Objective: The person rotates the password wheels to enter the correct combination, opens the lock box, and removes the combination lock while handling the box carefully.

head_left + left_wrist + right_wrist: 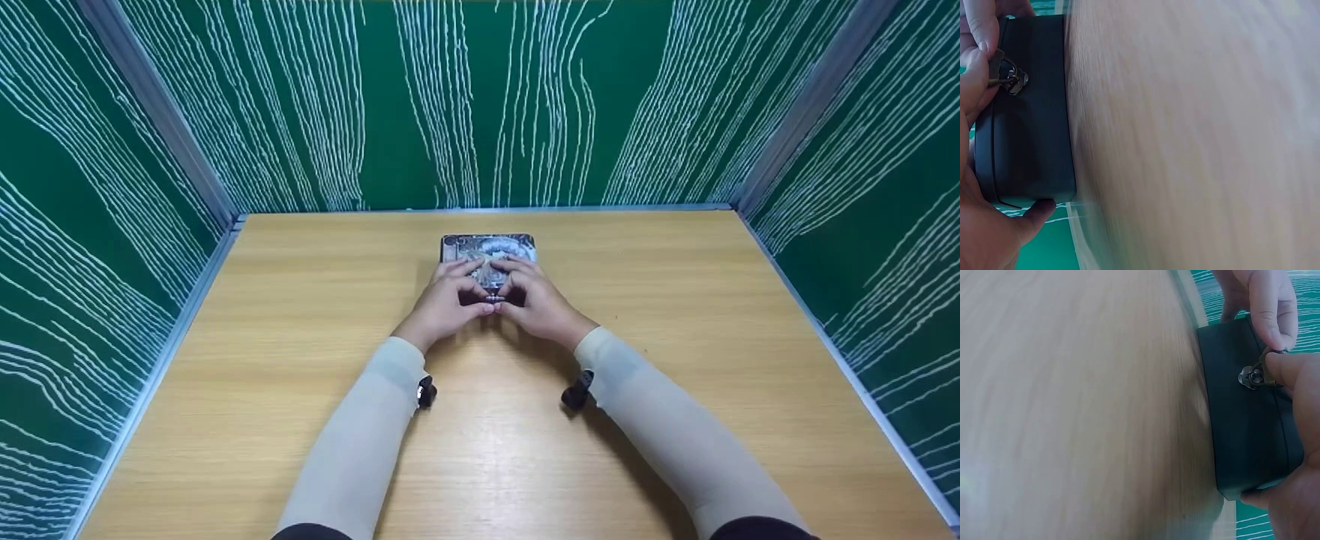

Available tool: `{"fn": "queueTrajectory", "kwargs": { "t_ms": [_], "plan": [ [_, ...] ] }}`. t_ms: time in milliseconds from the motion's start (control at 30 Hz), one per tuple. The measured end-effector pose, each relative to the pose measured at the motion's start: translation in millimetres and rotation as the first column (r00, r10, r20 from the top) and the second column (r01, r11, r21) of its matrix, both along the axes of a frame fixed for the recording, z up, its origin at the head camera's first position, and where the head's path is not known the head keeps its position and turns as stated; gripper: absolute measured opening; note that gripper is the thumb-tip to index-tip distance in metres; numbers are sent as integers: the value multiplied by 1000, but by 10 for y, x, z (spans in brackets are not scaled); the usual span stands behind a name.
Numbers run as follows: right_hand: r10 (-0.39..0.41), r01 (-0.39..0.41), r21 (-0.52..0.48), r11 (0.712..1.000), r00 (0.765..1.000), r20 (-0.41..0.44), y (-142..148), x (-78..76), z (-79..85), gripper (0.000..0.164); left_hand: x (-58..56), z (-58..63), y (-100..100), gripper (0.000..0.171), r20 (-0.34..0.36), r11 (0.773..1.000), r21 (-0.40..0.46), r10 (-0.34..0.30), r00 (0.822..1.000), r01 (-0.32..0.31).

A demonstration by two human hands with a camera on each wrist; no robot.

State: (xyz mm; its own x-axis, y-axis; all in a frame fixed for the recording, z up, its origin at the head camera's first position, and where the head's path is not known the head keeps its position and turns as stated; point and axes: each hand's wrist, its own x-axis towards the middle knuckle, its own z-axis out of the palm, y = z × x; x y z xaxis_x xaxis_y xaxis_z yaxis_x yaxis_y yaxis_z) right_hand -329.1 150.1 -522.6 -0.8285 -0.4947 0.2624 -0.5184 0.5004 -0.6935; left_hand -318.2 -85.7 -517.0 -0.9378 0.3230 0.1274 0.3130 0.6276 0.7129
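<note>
A dark box (pixel 1030 135) with a printed picture lid (pixel 487 251) rests on the table. From a metal latch (pixel 1248 377) on its near face hangs a small brass-coloured padlock (pixel 995 64). My left hand (pixel 442 307) pinches the padlock between thumb and forefinger, its other fingers spread on the lid and box side. My right hand (pixel 541 304) likewise pinches the padlock from the right, other fingers lying over the lid. Thumb tips meet at the lock and cover much of it. Whether a key sits between them I cannot tell.
The wooden table (pixel 480 450) reaches forward to a green back wall (pixel 495 105) with white wavy lines. Similar panels stand left and right, joined by grey metal posts (pixel 161 112). A small black camera (pixel 576 394) is strapped at each wrist.
</note>
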Motion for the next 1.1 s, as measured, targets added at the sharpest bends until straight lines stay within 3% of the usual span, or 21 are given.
{"fn": "queueTrajectory", "kwargs": {
  "t_ms": [300, 567, 1100],
  "plan": [
    [-10, 10, 3, 1000, 1000, 11, -2, -4, -5, 13, 2, 1, 8, 9, 2, 1000, -2, 7, 1000, -7],
    [3, -3, -3, 1000, 1000, -30, -2, 4, -4, 13, 8, 6, 6, 12, -20, 1000, 23, -11, 1000, 12],
    [-8, 8, 0, 1000, 1000, -6, 3, -11, -28, 14, -2, 1, 0, 11, 4, 1000, 13, -4, 1000, 4]
  ]
}}
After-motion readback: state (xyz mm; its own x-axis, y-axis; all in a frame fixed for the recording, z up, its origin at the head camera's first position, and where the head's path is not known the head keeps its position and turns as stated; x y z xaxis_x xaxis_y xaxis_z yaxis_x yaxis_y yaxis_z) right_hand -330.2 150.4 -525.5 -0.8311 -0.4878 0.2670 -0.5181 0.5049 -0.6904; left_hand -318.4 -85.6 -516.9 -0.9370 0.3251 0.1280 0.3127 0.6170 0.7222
